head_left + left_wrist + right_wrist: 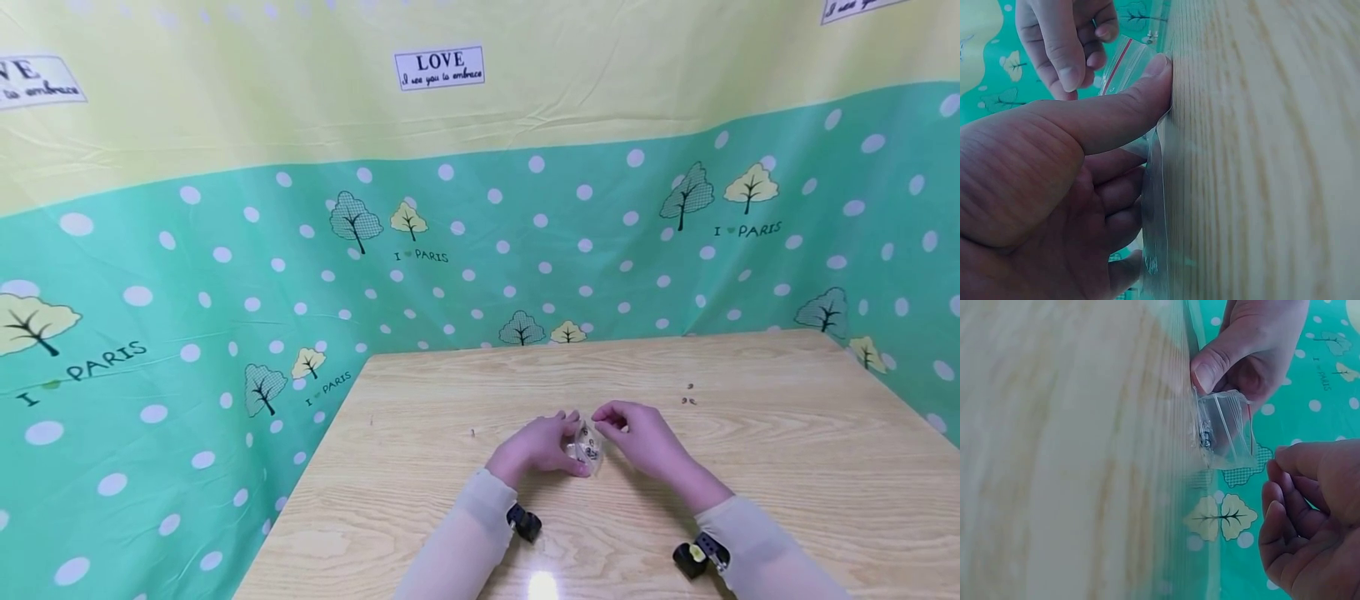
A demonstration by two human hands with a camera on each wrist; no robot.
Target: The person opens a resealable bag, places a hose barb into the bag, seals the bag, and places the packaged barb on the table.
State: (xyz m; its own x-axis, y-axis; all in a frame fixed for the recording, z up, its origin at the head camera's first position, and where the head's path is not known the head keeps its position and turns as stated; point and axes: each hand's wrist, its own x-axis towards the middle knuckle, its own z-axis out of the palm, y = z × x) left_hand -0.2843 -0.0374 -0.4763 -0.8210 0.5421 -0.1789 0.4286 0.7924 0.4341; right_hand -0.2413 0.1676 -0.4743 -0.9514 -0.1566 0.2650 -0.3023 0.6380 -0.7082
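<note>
A small clear zip bag (588,446) with a red seal line stands tilted open on the table, with several small dark metal pieces (1205,436) inside. My left hand (543,444) grips it from the left side, thumb near the table and fingers behind the plastic. To the right of the bag's mouth is my right hand (643,435), its thumb and index fingertips together and its other fingers curled. Nothing shows between those fingertips in the right wrist view, where the hand (1316,512) is slightly apart from the bag.
Small dark ring-like pieces (690,402) lie on the wooden table (420,517) beyond my right hand. A tiny piece (472,432) lies left of my left hand, and another tiny one (371,421) farther left. A green patterned cloth (465,275) hangs behind the table.
</note>
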